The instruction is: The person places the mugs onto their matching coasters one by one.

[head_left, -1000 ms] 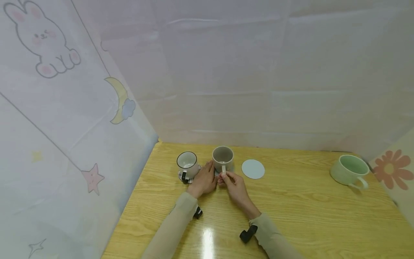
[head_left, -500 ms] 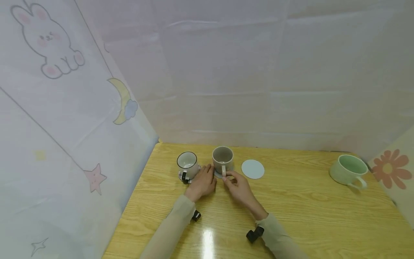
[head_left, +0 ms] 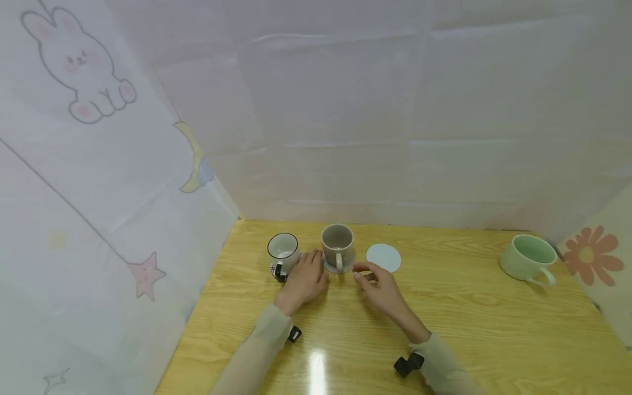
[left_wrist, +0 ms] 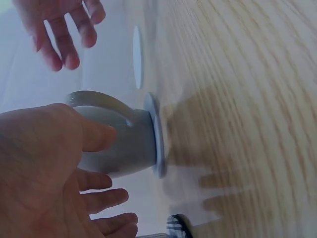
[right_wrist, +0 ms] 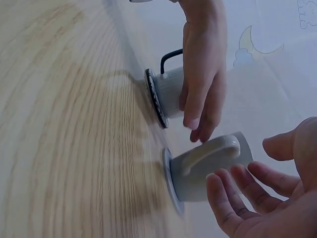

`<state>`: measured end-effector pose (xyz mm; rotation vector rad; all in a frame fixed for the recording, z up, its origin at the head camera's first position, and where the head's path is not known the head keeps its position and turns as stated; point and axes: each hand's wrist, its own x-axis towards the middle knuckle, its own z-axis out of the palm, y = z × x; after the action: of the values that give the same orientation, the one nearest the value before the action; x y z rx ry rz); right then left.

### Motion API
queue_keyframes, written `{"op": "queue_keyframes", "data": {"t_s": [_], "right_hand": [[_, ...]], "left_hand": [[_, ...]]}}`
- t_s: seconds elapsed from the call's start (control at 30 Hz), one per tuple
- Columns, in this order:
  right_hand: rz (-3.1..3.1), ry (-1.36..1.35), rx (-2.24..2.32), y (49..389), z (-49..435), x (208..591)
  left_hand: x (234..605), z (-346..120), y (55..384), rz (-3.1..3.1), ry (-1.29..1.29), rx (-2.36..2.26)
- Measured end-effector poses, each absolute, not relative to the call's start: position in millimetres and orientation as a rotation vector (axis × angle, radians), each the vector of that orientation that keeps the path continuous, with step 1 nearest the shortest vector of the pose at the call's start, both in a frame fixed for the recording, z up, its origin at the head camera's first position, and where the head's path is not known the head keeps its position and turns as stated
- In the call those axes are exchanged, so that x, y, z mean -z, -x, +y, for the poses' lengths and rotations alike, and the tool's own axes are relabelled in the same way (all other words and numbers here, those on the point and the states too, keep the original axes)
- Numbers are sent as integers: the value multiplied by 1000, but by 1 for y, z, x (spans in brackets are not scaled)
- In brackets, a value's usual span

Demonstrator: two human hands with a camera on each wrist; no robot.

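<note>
A grey mug stands upright on a round grey coaster, its handle towards the person. To its left my left hand is held with fingers extended, between this mug and a white mug with a black rim. That white mug stands on a checked coaster, partly hidden behind the hand in the head view. My right hand is off the handle, to the right of the grey mug, fingers loosely bent with nothing in them. Both hands appear around the grey mug in the left wrist view.
A round pale blue coaster lies flat right of the grey mug, just beyond the right hand. Far right on the wooden table stands a light green mug. A printed backdrop rises behind the table's back edge.
My right hand has let go of the grey mug's handle and drawn away to the right. The left hand has shifted slightly back and left. The grey mug stays on its coaster.
</note>
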<state>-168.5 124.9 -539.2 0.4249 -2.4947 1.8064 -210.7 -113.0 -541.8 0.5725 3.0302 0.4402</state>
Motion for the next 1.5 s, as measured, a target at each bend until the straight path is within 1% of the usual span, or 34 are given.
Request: {"op": "queue_keyframes", "data": {"t_s": [0.2,0.5,0.87,1.13,1.5], "right_hand": [[-2498,-404,-1745,157,149,537],[-2498,-365,-1644,146,181,526],[-2495,-366,-1509,133,207,517],[-2497,-332,-1431,127,227,517],[-2461,-263,-1365,121,264,523]], "left_hand": [[535,-115,206,3107,-604,-491],[521,-113,198,3199,-677,-417],[503,-110,189,3229,-734,-425],[495,-106,186,3277,-800,-461],[495,-96,185,3259,-840,-541]]}}
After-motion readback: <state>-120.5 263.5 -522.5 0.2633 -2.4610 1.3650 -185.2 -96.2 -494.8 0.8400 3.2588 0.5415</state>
